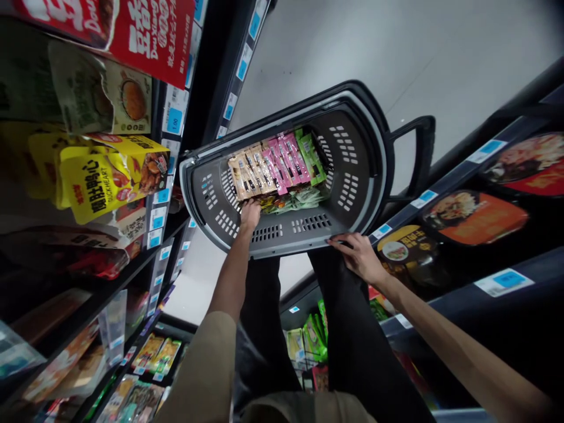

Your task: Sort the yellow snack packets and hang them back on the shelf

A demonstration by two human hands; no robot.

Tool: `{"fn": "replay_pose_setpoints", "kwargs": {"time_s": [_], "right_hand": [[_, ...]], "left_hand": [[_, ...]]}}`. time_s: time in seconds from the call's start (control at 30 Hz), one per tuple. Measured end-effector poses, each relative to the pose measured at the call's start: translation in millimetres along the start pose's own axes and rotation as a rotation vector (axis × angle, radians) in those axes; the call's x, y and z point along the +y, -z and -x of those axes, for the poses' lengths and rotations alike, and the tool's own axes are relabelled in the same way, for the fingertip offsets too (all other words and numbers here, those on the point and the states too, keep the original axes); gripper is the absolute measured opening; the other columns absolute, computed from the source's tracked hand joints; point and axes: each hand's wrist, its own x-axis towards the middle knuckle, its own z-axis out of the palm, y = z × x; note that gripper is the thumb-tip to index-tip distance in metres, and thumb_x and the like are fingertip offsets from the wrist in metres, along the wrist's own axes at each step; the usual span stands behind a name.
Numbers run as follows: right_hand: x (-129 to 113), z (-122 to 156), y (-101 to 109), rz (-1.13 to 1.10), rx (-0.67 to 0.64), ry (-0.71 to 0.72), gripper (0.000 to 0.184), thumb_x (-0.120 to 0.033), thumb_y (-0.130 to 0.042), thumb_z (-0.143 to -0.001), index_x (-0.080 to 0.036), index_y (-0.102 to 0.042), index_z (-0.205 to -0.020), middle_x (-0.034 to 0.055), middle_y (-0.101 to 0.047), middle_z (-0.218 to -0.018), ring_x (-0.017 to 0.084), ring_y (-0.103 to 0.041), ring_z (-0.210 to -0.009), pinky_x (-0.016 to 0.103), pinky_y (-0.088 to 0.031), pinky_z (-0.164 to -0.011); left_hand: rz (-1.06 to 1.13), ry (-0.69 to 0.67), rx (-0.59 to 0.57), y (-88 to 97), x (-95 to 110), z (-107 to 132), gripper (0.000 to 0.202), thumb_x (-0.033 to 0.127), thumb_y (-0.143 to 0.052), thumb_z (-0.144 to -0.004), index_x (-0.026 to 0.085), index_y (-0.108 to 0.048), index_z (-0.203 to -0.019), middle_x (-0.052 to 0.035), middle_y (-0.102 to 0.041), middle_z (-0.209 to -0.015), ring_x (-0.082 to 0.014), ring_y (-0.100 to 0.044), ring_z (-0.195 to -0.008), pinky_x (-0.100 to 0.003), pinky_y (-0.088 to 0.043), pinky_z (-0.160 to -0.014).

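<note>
While the left hand (250, 215) touches snack packets (254, 170) inside the basket (287, 226) and the right hand (359, 257) its near rim (291, 247), neither grip can be told. Packets: probably light, soft, slippery; pinch the edges. Basket: likely stiff; hold the rim.

Opens upward at twelve o'clock as a grey, perforated basket (287, 228). Holds beige packets (251, 170) toward nine, pink packets (288, 157) mid-row, green packets (312, 155) toward two.

At the grey basket's (363, 150) seven o'clock, the left hand (250, 214) dips in beside tan packets (251, 173) — pink packets (286, 158) and green packets (311, 158) lie toward three. The right hand (359, 255) touches the rim (286, 247) at five.
</note>
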Motion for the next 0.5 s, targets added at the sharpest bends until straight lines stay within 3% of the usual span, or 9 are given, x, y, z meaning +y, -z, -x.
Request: {"fn": "replay_pose_setpoints", "kwargs": {"time_s": [0.13,0.27,0.37,0.5], "right_hand": [[-3.9,-5.9,3.1,0.007,-0.024,-0.036,0.050,-0.013,-0.049,-0.094,-0.028,-0.067,-0.139,0.0126,-0.070,-0.123,0.030,-0.057,-0.107,0.044,-0.045,-0.084],[-30.5,-21.7,12.7,0.028,-0.117,-0.204,0.038,-0.017,-0.048,-0.097,-0.019,-0.074,-0.124,0.0164,-0.070,-0.122,0.031,-0.059,-0.111,0.046,-0.048,-0.095],[-80.8,-32.5,36.9,0.000,-0.140,-0.340,0.038,-0.020,-0.055,-0.093,-0.011,-0.069,-0.127,0.0225,-0.067,-0.129,0.034,-0.059,-0.121,0.050,-0.046,-0.105],[-176.9,-26.6,96.1,-0.024,-0.028,-0.223,0.043,-0.034,-0.061,-0.093,-0.014,-0.063,-0.132,0.0209,-0.070,-0.129,0.033,-0.064,-0.123,0.048,-0.051,-0.105]], "left_hand": [[0.022,0.044,0.025,28.6,6.2,30.6,0.037,0.006,-0.045,-0.093,0.013,-0.078,-0.109,-0.0176,-0.073,-0.123,-0.0309,-0.056,-0.130,-0.045,-0.037,-0.117],[0.084,0.130,0.110,79.7,28.9,88.9,0.030,0.007,-0.051,-0.092,0.016,-0.078,-0.103,-0.0143,-0.073,-0.125,-0.0273,-0.061,-0.126,-0.039,-0.041,-0.114],[0.172,0.219,0.206,125.8,60.4,153.9,0.026,0.018,-0.053,-0.097,0.016,-0.078,-0.091,-0.0139,-0.077,-0.114,-0.0264,-0.068,-0.115,-0.036,-0.050,-0.101],[0.357,0.289,0.348,190.1,125.1,262.8,0.028,0.031,-0.060,-0.094,0.019,-0.078,-0.075,-0.0097,-0.080,-0.088,-0.0249,-0.075,-0.085,-0.032,-0.055,-0.076]]}}
